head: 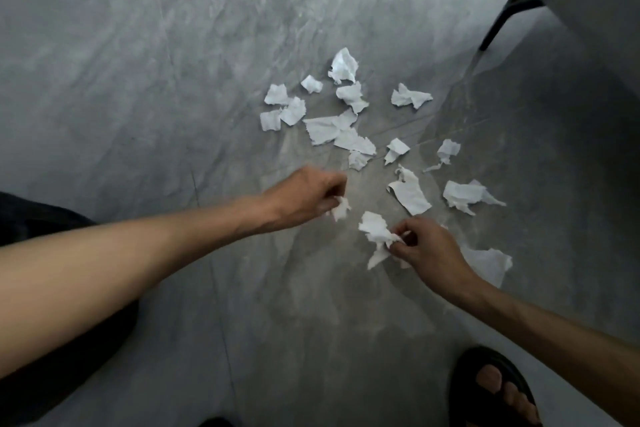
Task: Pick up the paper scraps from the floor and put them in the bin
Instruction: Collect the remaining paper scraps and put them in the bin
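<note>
two closed grips: left hand [304, 198] on small scrap [341, 209], right hand [429, 253] on crumpled scrap [375, 230], large scrap [491, 265] partly behind wrist

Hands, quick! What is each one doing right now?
Left hand: closed, pinching a small paper scrap.
Right hand: closed, pinching a bigger crumpled scrap.

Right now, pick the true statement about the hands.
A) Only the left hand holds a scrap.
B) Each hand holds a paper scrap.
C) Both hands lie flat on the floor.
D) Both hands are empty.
B: the left hand holds a small scrap in its curled fingers, and the right hand pinches a larger crumpled scrap, both just above the grey floor.
</note>
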The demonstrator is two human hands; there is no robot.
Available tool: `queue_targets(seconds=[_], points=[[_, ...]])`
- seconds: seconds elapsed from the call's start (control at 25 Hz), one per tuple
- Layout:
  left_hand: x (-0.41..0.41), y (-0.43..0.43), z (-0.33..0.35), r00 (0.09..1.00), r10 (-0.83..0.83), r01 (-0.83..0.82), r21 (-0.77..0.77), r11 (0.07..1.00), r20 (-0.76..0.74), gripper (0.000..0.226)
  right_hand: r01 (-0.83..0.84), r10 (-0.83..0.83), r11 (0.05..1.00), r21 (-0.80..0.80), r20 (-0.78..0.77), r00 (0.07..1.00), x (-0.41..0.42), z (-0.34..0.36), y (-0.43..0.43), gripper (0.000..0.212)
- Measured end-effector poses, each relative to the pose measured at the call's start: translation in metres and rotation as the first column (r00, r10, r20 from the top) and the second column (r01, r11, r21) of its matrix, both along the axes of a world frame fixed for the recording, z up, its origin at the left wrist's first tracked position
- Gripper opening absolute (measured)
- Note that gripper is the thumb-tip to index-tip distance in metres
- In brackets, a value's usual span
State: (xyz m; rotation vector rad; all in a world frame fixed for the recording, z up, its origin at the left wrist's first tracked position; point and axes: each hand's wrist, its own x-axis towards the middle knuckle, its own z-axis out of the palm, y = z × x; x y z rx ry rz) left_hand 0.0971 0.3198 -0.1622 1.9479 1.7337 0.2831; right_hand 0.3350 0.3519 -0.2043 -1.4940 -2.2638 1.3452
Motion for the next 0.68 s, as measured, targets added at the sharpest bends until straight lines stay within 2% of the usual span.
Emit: queue_targets(seconds=[0.24, 0.4, 0.52, 0.68], points=[[-0.053, -0.031, 0.12, 0.965, 0.245, -0.26, 0.244, 0.934, 0.092, 0.006, -0.086, 0.068, 0.989, -0.122, -0.14, 0.988, -0.081, 0.042, -0.013, 0.009], [-0.085, -0.081, 0.136, 0.888, 0.449, -0.46, 0.2, 0.865, 0.101, 0.007, -0.127, 0.053, 0.957, -0.26, -0.273, 0.961, -0.126, 0.067, -0.017, 0.006], [-0.098, -0.107, 0.132, 0.835, 0.545, -0.55, 0.161, 0.82, 0.074, 0.006, -0.152, 0.083, 0.961, -0.231, -0.284, 0.955, -0.137, 0.072, -0.009, 0.008], [-0.123, -0.156, 0.157, 0.691, 0.694, -0.722, 0.232, 0.652, 0.202, 0.009, -0.316, 0.263, 0.938, -0.145, -0.296, 0.918, -0.194, 0.096, -0.022, 0.006]])
